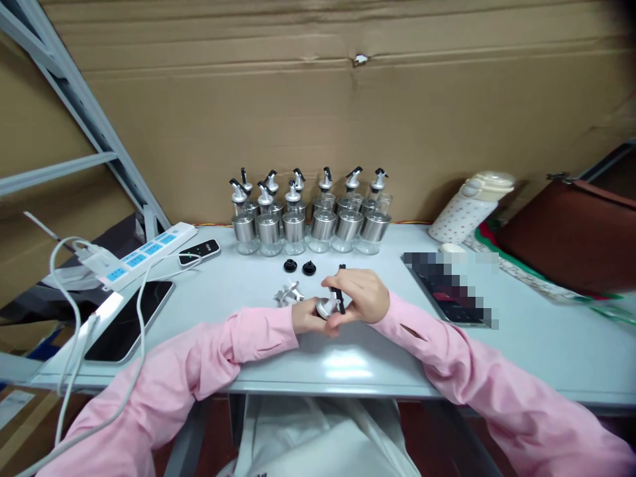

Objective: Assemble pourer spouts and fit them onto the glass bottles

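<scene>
My left hand (307,317) is closed around a silver pourer spout (325,307) above the near part of the table. The fingers of my right hand (366,291) close on the black lever (341,291) at the spout's right side; my fingers partly hide where the two meet. Just left of the hands lie several small silver lever parts (289,293). Behind these sit two black stoppers (290,265). Farther back, glass and steel bottles (294,228) stand in two rows, several topped with silver and black spouts. Front-row bottles on the right (348,228) show bare glass necks.
A dark phone (130,322), white cables, a power strip (152,255) and a small black device (199,252) lie left. To the right are a partly pixelated phone (447,291), a dotted flask (464,209) and a brown bag (571,232). Cardboard (298,119) stands behind.
</scene>
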Motion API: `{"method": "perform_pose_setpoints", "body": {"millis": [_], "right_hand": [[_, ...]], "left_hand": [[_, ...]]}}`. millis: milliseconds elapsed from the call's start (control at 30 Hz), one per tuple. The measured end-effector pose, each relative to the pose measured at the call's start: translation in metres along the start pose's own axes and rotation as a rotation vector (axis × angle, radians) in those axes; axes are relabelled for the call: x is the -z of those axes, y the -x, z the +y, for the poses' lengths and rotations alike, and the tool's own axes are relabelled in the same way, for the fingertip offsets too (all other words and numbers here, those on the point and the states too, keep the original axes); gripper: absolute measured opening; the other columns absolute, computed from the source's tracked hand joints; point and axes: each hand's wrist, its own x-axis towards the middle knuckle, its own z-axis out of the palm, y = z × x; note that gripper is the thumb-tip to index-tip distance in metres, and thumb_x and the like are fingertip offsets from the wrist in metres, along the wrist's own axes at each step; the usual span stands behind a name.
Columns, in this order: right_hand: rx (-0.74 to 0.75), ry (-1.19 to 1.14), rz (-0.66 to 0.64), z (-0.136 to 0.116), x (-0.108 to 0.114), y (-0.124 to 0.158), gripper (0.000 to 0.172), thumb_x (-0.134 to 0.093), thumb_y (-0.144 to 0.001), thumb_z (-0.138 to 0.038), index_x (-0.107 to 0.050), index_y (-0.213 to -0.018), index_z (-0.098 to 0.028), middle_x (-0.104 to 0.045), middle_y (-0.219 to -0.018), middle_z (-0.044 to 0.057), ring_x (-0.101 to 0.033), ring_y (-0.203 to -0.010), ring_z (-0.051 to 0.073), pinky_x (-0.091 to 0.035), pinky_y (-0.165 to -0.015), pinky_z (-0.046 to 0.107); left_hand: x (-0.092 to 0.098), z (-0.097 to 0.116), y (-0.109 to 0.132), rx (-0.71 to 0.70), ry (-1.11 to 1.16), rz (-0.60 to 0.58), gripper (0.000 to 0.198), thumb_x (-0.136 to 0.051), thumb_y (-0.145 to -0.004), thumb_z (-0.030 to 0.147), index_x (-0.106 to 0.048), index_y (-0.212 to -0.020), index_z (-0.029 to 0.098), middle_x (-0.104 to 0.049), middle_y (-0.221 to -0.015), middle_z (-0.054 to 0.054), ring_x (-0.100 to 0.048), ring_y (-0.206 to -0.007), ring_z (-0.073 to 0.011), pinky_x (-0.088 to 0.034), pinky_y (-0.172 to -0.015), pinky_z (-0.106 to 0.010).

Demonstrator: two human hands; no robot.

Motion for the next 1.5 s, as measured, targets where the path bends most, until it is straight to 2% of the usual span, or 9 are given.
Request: {"method": "perform_pose_setpoints", "body": {"millis": [167,267,367,600,800,1133,1267,1333,1500], "right_hand": [[0.03,0.065,0.006,-0.002,0.004,-0.002,0.05,-0.04,-0.081,-0.061,-0.053,-0.07,-0.014,-0.048,-0.046,-0.001,-0.043,-0.042,0.009,-0.03,-0.045,0.022],[0.035,0.085,-0.003,-0.003,0.005,-0.002,0.052,-0.04,-0.08,-0.062,-0.053,-0.066,-0.014,-0.045,-0.044,-0.002,-0.04,-0.041,0.008,-0.028,-0.044,0.022],[0.042,0.116,-0.014,-0.003,0.004,-0.001,0.052,-0.039,-0.081,-0.062,-0.052,-0.063,-0.015,-0.045,-0.044,-0.002,-0.039,-0.04,0.008,-0.026,-0.044,0.023],[0.107,0.152,-0.072,-0.002,0.001,0.003,0.057,-0.03,-0.086,-0.058,-0.05,-0.056,-0.014,-0.045,-0.043,-0.001,-0.038,-0.042,0.01,-0.023,-0.046,0.025],[0.141,0.227,-0.115,-0.001,0.0,0.004,0.063,-0.018,-0.087,-0.06,-0.043,-0.049,-0.016,-0.042,-0.043,0.0,-0.033,-0.042,0.011,-0.02,-0.049,0.027],[0.208,0.188,-0.151,-0.003,0.001,0.004,0.057,-0.015,-0.092,-0.044,-0.043,-0.049,-0.018,-0.042,-0.044,0.002,-0.031,-0.044,0.012,-0.02,-0.049,0.029],[0.11,-0.045,-0.11,-0.005,0.005,0.002,0.052,-0.008,-0.093,-0.025,-0.037,-0.05,-0.019,-0.04,-0.042,0.0,-0.03,-0.041,0.012,-0.025,-0.047,0.026],[0.003,-0.091,-0.111,-0.001,0.009,0.001,0.048,-0.013,-0.093,-0.024,-0.036,-0.051,-0.019,-0.039,-0.042,-0.001,-0.031,-0.04,0.011,-0.025,-0.047,0.025],[-0.527,0.031,-0.26,0.039,0.021,0.009,0.039,-0.034,-0.089,-0.033,-0.037,-0.053,-0.018,-0.038,-0.044,-0.003,-0.035,-0.041,0.009,-0.025,-0.047,0.023]], "left_hand": [[0.002,0.0,-0.003,-0.079,-0.056,-0.056,0.049,-0.074,-0.049,0.049,-0.037,-0.051,0.017,-0.032,-0.049,0.007,-0.031,-0.05,-0.0067,-0.025,-0.049,-0.024],[0.002,0.001,-0.006,-0.104,-0.122,-0.018,0.048,-0.074,-0.048,0.049,-0.039,-0.057,0.017,-0.032,-0.053,0.007,-0.031,-0.052,-0.007,-0.025,-0.049,-0.023],[-0.001,0.0,-0.007,-0.095,-0.187,0.035,0.046,-0.073,-0.05,0.047,-0.039,-0.062,0.018,-0.034,-0.056,0.007,-0.031,-0.054,-0.0076,-0.026,-0.049,-0.023],[-0.008,0.001,-0.001,-0.061,-0.409,0.037,0.037,-0.064,-0.062,0.045,-0.041,-0.055,0.017,-0.036,-0.05,0.006,-0.033,-0.051,-0.0078,-0.028,-0.05,-0.023],[-0.011,0.005,0.0,-0.039,-0.493,-0.043,0.04,-0.059,-0.066,0.043,-0.032,-0.05,0.018,-0.031,-0.048,0.007,-0.03,-0.05,-0.0072,-0.027,-0.049,-0.022],[-0.013,0.0,0.002,-0.094,-0.728,-0.057,0.035,-0.055,-0.068,0.045,-0.042,-0.051,0.018,-0.04,-0.046,0.005,-0.038,-0.048,-0.0084,-0.031,-0.049,-0.021],[-0.008,0.0,0.001,-0.272,-0.999,-0.069,0.019,-0.056,-0.072,0.036,-0.053,-0.062,0.02,-0.056,-0.059,0.003,-0.049,-0.057,-0.0102,-0.032,-0.053,-0.021],[-0.006,0.001,0.001,-0.311,-1.041,-0.065,0.021,-0.056,-0.074,0.039,-0.054,-0.064,0.02,-0.058,-0.059,0.003,-0.052,-0.057,-0.0103,-0.032,-0.052,-0.021],[-0.01,0.0,0.004,-0.368,-1.159,-0.044,0.046,-0.055,-0.066,0.065,-0.052,-0.061,0.019,-0.058,-0.053,0.001,-0.055,-0.052,-0.0122,-0.026,-0.046,-0.023]]}}
